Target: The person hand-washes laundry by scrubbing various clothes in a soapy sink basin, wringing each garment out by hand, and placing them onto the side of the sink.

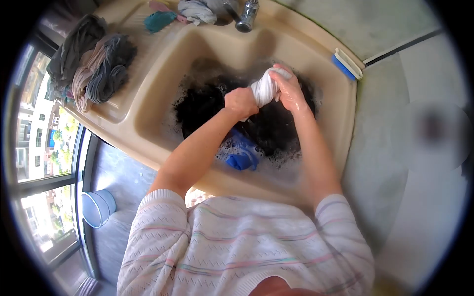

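Over the beige sink [165,81], a twisted white cloth [265,90] is stretched between my two hands. My left hand [241,103] is closed in a fist round its lower left end. The fingers of my right hand [288,89] wrap round the upper right end. Below them, black cloth [276,128] lies in sudsy water, and a blue cloth [242,157] floats nearer to me. Part of the black cloth is hidden under my hands and forearms.
Twisted grey and pinkish clothes [111,69] lie on the ribbed drainboard at the left. A faucet [247,17], a teal cloth [159,21] and pale cloths [197,11] are at the back. A blue-white brush [347,65] rests on the right rim. A bucket [98,208] stands at lower left.
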Action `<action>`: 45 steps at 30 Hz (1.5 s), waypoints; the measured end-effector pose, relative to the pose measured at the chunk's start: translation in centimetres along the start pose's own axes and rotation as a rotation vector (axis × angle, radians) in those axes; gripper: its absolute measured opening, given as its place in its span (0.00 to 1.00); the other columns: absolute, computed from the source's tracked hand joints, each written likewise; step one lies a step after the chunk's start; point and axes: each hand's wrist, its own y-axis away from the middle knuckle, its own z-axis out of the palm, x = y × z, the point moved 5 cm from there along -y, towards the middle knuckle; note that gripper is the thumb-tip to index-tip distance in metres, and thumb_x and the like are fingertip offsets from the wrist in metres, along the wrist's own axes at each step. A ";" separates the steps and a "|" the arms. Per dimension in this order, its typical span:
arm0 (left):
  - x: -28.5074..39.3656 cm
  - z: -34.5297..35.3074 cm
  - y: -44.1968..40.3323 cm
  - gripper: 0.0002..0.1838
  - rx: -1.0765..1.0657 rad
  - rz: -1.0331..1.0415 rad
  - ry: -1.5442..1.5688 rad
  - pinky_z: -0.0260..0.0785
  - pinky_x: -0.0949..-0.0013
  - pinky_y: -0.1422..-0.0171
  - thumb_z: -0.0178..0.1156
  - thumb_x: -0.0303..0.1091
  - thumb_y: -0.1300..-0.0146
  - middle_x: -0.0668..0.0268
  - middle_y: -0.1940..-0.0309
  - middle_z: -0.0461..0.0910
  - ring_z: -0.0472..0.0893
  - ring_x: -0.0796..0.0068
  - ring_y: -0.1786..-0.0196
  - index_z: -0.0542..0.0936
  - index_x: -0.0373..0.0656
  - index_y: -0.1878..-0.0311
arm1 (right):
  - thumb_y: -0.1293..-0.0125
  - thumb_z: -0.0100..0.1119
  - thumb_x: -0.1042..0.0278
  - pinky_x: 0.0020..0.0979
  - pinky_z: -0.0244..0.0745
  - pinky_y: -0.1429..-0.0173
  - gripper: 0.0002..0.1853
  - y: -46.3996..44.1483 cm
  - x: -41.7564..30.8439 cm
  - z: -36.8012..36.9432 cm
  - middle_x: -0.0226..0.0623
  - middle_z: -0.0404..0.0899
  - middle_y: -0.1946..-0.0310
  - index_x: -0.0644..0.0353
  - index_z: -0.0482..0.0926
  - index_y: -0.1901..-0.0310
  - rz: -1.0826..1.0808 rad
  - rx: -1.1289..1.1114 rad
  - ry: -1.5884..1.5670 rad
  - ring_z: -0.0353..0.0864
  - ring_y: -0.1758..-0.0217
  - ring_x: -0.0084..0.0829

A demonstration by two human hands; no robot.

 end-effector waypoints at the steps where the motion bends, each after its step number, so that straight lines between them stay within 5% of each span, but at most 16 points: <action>1: -0.1 -0.2 -0.2 0.20 0.024 0.018 -0.032 0.72 0.64 0.51 0.61 0.36 0.55 0.58 0.62 0.80 0.80 0.62 0.56 0.76 0.43 0.56 | 0.49 0.67 0.69 0.27 0.71 0.71 0.23 0.9 -0.7 0.4 0.32 0.76 0.67 0.57 0.69 0.51 0.019 -0.073 -0.029 0.76 0.67 0.24; 7: -1.0 -0.9 -0.7 0.31 0.311 0.075 0.125 0.71 0.63 0.51 0.68 0.44 0.65 0.55 0.59 0.76 0.78 0.60 0.56 0.72 0.43 0.53 | 0.52 0.69 0.71 0.28 0.74 0.65 0.23 1.5 -3.1 1.0 0.34 0.75 0.64 0.59 0.70 0.53 -0.267 -0.006 0.120 0.76 0.64 0.24; 10: -2.2 -1.1 -1.5 0.37 -0.107 0.069 0.828 0.74 0.54 0.60 0.69 0.46 0.63 0.59 0.58 0.75 0.78 0.56 0.58 0.68 0.44 0.48 | 0.52 0.68 0.73 0.28 0.73 0.57 0.21 3.1 -6.3 2.6 0.32 0.75 0.63 0.60 0.72 0.56 -0.472 -0.038 0.268 0.74 0.60 0.23; 11: -1.9 -1.1 -1.2 0.37 -0.292 0.153 0.998 0.75 0.53 0.63 0.64 0.49 0.56 0.59 0.53 0.74 0.77 0.52 0.54 0.65 0.46 0.42 | 0.52 0.68 0.72 0.27 0.72 0.55 0.20 3.7 -7.1 3.3 0.31 0.75 0.63 0.60 0.72 0.57 -0.564 -0.069 0.350 0.74 0.59 0.22; 14: -2.0 -2.3 0.0 0.35 -0.630 0.382 1.529 0.75 0.51 0.59 0.58 0.52 0.48 0.55 0.47 0.71 0.76 0.51 0.51 0.63 0.46 0.39 | 0.55 0.68 0.74 0.29 0.70 0.50 0.20 6.3 -8.3 5.5 0.34 0.75 0.59 0.58 0.72 0.59 -0.780 -0.154 0.503 0.75 0.55 0.28; 18: -0.9 -2.4 -0.5 0.38 -0.613 0.328 2.205 0.71 0.53 0.48 0.50 0.65 0.44 0.53 0.47 0.71 0.76 0.55 0.50 0.66 0.42 0.42 | 0.57 0.68 0.76 0.33 0.69 0.47 0.19 9.5 -7.9 8.2 0.42 0.73 0.53 0.58 0.73 0.61 -1.025 -0.205 0.647 0.74 0.50 0.38; 19: -1.6 -1.5 -1.9 0.37 -0.538 0.280 2.218 0.71 0.55 0.46 0.48 0.68 0.46 0.54 0.55 0.76 0.78 0.58 0.54 0.72 0.39 0.51 | 0.55 0.67 0.76 0.31 0.68 0.46 0.19 9.4 -6.8 8.2 0.41 0.72 0.52 0.58 0.71 0.60 -0.979 -0.229 0.578 0.72 0.49 0.35; 20: -1.8 -1.4 -2.8 0.29 -0.604 0.290 2.309 0.71 0.55 0.49 0.53 0.60 0.43 0.55 0.62 0.78 0.78 0.59 0.57 0.75 0.39 0.59 | 0.53 0.67 0.76 0.29 0.66 0.45 0.19 9.2 -5.4 8.1 0.40 0.71 0.50 0.58 0.70 0.59 -0.932 -0.252 0.510 0.71 0.49 0.32; 24: -3.1 -3.6 -2.8 0.07 0.029 0.223 2.007 0.73 0.62 0.57 0.59 0.24 0.50 0.57 0.70 0.77 0.78 0.63 0.66 0.73 0.40 0.67 | 0.47 0.62 0.78 0.34 0.73 0.51 0.16 6.3 -0.3 4.2 0.34 0.72 0.55 0.55 0.67 0.59 -0.265 -0.014 -0.554 0.74 0.53 0.29; 27: -1.1 -5.3 -0.1 0.07 0.488 0.203 1.237 0.69 0.71 0.68 0.60 0.22 0.54 0.65 0.73 0.75 0.75 0.73 0.72 0.73 0.41 0.72 | 0.38 0.52 0.61 0.32 0.74 0.54 0.10 4.5 4.2 2.8 0.32 0.74 0.58 0.52 0.70 0.57 0.099 -0.023 -0.674 0.76 0.56 0.28; 29: 2.6 -6.7 3.8 0.06 0.754 0.396 0.615 0.69 0.68 0.67 0.59 0.24 0.60 0.67 0.74 0.73 0.76 0.68 0.71 0.74 0.45 0.76 | 0.34 0.41 0.52 0.30 0.74 0.54 0.16 4.4 5.9 3.1 0.31 0.76 0.59 0.53 0.71 0.56 0.270 -0.093 -0.655 0.76 0.55 0.26; 30: 4.4 -6.8 5.8 0.07 0.845 0.476 0.351 0.69 0.68 0.67 0.59 0.26 0.63 0.68 0.75 0.71 0.75 0.66 0.70 0.75 0.47 0.77 | 0.35 0.43 0.55 0.29 0.73 0.59 0.14 5.2 5.3 3.9 0.30 0.75 0.62 0.55 0.71 0.57 0.250 -0.148 -0.670 0.76 0.60 0.27; 31: 5.4 -6.3 6.8 0.07 0.843 0.568 0.306 0.68 0.64 0.67 0.60 0.29 0.65 0.66 0.74 0.71 0.74 0.63 0.68 0.75 0.48 0.77 | 0.38 0.46 0.58 0.28 0.71 0.62 0.11 4.1 5.4 4.0 0.29 0.73 0.65 0.55 0.71 0.60 0.019 -0.143 -0.458 0.75 0.64 0.27; 34: 7.7 -4.9 9.1 0.11 0.922 0.764 0.133 0.65 0.67 0.71 0.62 0.34 0.72 0.69 0.77 0.68 0.71 0.67 0.70 0.73 0.50 0.79 | 0.42 0.50 0.61 0.27 0.70 0.64 0.08 6.4 3.7 4.1 0.30 0.72 0.70 0.55 0.70 0.65 0.359 -0.126 -0.485 0.73 0.67 0.27; 38: 9.1 -3.2 11.1 0.07 0.938 0.901 0.102 0.61 0.65 0.73 0.57 0.36 0.67 0.68 0.78 0.66 0.69 0.66 0.72 0.71 0.48 0.80 | 0.47 0.54 0.65 0.26 0.68 0.67 0.06 7.9 0.1 5.4 0.30 0.70 0.76 0.55 0.68 0.72 0.618 -0.203 -0.187 0.72 0.71 0.26; 45: 9.6 -1.3 12.0 0.07 0.857 0.941 -0.024 0.56 0.66 0.76 0.57 0.37 0.67 0.67 0.78 0.66 0.68 0.66 0.71 0.71 0.49 0.82 | 0.57 0.59 0.72 0.25 0.69 0.73 0.10 5.3 0.6 7.1 0.32 0.70 0.81 0.59 0.67 0.74 0.767 -0.687 0.399 0.72 0.78 0.24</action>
